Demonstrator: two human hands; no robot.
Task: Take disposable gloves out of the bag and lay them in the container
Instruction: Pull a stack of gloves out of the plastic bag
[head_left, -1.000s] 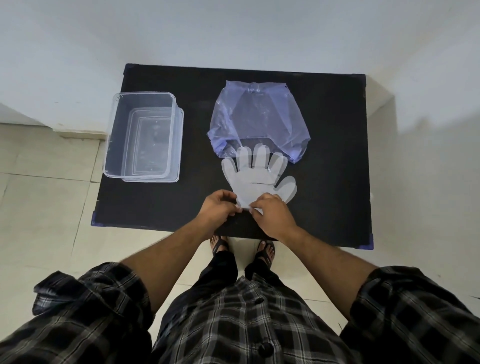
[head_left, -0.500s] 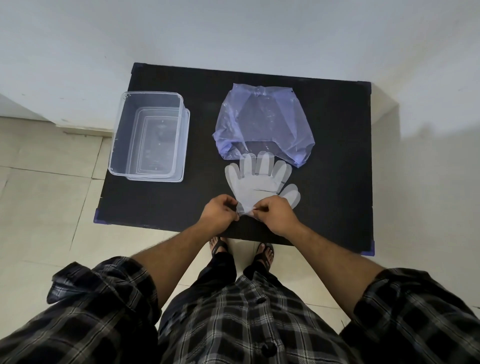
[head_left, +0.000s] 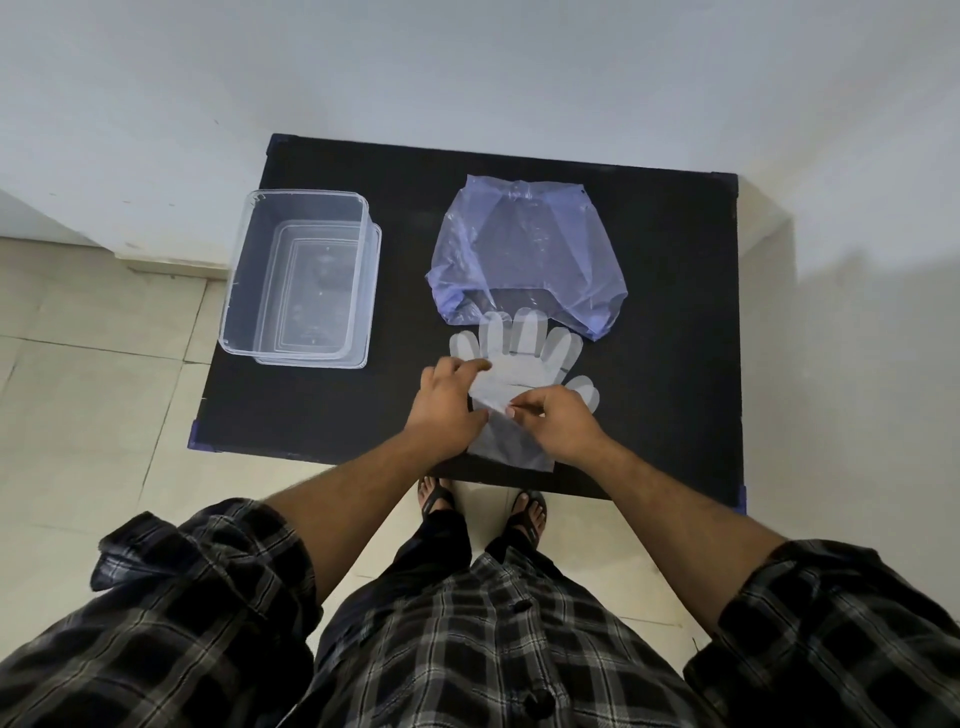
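While both hands pinch the thin clear plastic disposable glove (head_left: 524, 364) lying near the crumpled blue bag (head_left: 524, 260), left hand (head_left: 449, 402) and right hand (head_left: 558, 421) could peel off two clinging layers; the clear rectangular container (head_left: 363, 270) sits far left, apparently empty.

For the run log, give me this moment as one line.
left hand and right hand on glove | bag behind | container empty

Shirt (head_left: 493, 649): dark plaid, black with grey and white checks, black buttons down the front.
Sleeves (head_left: 208, 587): same plaid, rolled up above the elbow.
Trousers (head_left: 441, 540): dark.
Sandals (head_left: 527, 512): dark, open-toed.
Hands (head_left: 449, 402): bare.
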